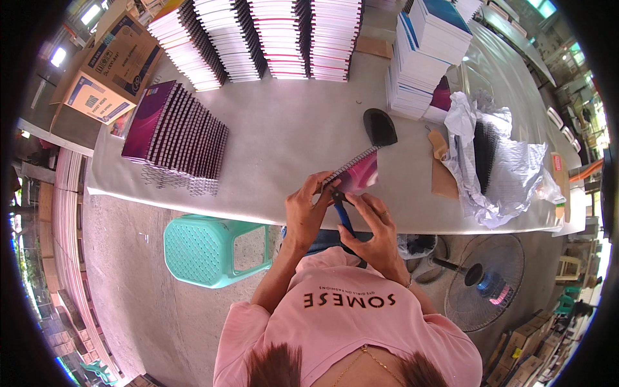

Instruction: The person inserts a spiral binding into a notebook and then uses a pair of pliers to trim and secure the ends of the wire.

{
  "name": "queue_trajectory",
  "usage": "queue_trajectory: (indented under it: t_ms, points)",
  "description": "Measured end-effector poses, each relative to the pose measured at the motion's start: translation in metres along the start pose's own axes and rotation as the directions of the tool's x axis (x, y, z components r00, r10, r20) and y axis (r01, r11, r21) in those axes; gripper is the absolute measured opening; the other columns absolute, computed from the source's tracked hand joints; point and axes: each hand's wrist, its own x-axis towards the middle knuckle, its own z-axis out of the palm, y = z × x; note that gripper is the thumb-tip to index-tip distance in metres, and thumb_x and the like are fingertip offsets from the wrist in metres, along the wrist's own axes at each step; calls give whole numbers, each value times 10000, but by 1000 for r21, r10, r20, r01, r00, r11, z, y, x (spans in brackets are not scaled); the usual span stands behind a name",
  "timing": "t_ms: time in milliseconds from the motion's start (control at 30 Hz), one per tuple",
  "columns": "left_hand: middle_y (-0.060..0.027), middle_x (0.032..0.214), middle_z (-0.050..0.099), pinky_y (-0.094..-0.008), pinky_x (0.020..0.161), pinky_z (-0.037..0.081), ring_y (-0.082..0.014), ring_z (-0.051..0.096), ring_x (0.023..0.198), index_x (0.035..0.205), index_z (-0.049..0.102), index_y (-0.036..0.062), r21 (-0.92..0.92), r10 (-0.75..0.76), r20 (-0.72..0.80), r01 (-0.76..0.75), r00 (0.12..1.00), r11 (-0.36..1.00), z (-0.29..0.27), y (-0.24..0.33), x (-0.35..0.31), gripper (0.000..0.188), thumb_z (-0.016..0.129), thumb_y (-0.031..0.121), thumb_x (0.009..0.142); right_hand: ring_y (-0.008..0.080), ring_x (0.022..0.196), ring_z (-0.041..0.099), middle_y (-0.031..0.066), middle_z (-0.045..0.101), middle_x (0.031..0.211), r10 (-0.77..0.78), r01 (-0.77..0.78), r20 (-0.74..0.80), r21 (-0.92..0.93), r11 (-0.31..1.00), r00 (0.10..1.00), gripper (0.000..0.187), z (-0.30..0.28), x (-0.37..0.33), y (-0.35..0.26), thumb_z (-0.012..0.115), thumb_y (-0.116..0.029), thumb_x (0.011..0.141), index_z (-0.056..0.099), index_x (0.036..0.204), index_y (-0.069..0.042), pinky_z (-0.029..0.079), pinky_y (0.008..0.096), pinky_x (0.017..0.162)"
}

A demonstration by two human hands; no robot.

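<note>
My left hand (305, 209) grips a purple spiral-bound notebook (358, 173) by the near end of its wire spine, above the table's front edge. In my right hand (374, 233) is a pair of blue-handled pliers (343, 216), its dark jaws against that end of the spine. My right fingers also lie along the notebook's near edge. Just beyond the notebook, a black object with a rounded end (379, 127) lies on the table; its kind is unclear. To the left stands a stack of purple spiral notebooks (184, 132), loose wire ends sticking out at its near side.
Tall stacks of bound books (277, 39) line the table's far side. White-and-blue book stacks (419, 64) stand at the far right, near crumpled white wrapping (496, 174) around black coils. A cardboard box (113, 71) is far left. Below are a green stool (200, 251) and a fan (483, 280).
</note>
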Motion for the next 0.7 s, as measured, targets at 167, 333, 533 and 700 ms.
queue_trajectory:
  t_ms: [167,333,533,700]
  points:
    - [-106,998,729,-287,716,585,-194,718,935,1143,616,31,120,110,23,-112,994,986,-2,-8,-3,282,635,-41,870,299,999,611,107,599,1158,-3,3,12,24,1000,1000,602,-1,0,-3,772,-127,723,604,1299,-97,512,412,853]
    - [-110,981,728,-299,701,569,-232,720,917,1155,616,62,202,241,4,-236,971,950,1,-14,-2,318,653,-28,853,277,933,638,131,606,1132,108,-117,59,176,977,992,515,-6,3,-14,742,-177,797,598,1280,-72,539,382,775]
    - [-114,928,717,-322,693,562,-246,722,826,1153,619,81,248,165,-14,-156,986,956,2,-20,-11,281,645,26,878,246,870,628,134,595,1089,88,-680,717,687,-257,691,438,-19,3,14,517,-382,980,533,1228,-21,520,328,691]
    - [-139,848,691,-328,659,558,-278,702,731,1133,627,80,211,183,-12,-177,983,961,-8,-6,-5,244,667,97,893,196,875,601,104,570,1053,267,-708,656,662,246,706,419,-34,18,-2,516,-289,982,484,1270,14,483,335,815]
